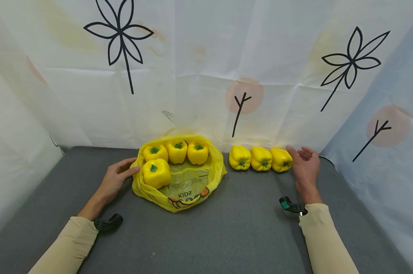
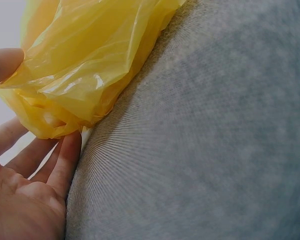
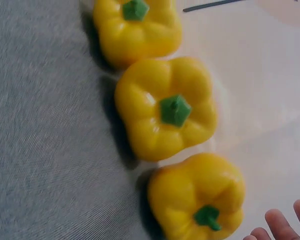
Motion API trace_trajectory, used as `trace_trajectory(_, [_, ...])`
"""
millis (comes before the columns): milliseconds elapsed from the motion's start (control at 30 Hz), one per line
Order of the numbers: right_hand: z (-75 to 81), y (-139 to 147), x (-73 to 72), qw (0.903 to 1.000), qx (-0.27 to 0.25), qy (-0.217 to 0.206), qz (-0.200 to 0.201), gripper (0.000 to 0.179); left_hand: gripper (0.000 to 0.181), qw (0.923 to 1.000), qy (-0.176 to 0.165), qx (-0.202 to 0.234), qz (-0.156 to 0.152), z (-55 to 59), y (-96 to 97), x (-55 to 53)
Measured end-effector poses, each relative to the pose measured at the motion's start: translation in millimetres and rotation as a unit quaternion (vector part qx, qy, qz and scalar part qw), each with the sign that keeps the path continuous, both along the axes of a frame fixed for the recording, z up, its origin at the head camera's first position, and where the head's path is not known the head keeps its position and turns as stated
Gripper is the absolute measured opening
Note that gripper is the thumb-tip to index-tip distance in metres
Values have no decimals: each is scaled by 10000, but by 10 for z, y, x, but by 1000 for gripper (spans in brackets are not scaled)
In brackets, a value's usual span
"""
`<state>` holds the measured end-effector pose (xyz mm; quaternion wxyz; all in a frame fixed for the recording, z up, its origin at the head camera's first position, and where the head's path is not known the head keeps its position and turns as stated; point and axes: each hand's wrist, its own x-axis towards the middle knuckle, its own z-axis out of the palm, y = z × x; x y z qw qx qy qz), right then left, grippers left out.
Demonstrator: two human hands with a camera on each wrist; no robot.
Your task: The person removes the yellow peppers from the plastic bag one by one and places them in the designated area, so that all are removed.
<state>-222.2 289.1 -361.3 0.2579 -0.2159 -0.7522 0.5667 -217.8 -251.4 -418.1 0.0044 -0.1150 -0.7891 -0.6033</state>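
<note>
A yellow plastic bag (image 1: 189, 179) lies with its mouth spread wide, and several yellow bell peppers (image 1: 157, 173) with green stems are inside. My left hand (image 1: 116, 179) is at the bag's left side, pinching its rim between thumb and fingers; in the left wrist view the crumpled bag wall (image 2: 90, 65) sits between them. To the right of the bag, three yellow bell peppers (image 1: 261, 158) lie in a row, stems facing me. Beside the rightmost pepper (image 3: 200, 195) is my right hand (image 1: 306, 170), its fingers relaxed and holding nothing; whether the thumb touches that pepper, I cannot tell.
Everything lies on a dark grey table (image 1: 206, 243). A pale curtain (image 1: 199, 99) printed with flowers and trees hangs right behind the peppers and bag. More fabric (image 1: 394, 171) closes off the right side.
</note>
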Motion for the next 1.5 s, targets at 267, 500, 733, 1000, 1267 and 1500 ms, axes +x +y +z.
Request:
trace_trajectory(267, [161,-136,77,9978,122,479,439,69,58,10000,-14,3,-13,-2,4,-5])
trace_trajectory(500, [356,-328,169,9934,101,430,1060,65,58,10000,-19,-1,19,-6,3,-5])
trace_trajectory(733, [495,-530,258,9845,280,565,1638,59,58,10000,-28,1,25,-8,7,-8])
trace_trajectory(1000, [553,-771,298,9618,616,778,2551,57,58,10000,-15,-6,27,-8,6,-10])
trace_trajectory(1267, [537,-1035,299,9311,1108,785,3386,55,56,10000,54,-13,16,-17,6,-16])
trace_trajectory(1500, [543,-1326,276,8951,1493,799,4125,56,55,9999,125,-41,23,-12,0,-10])
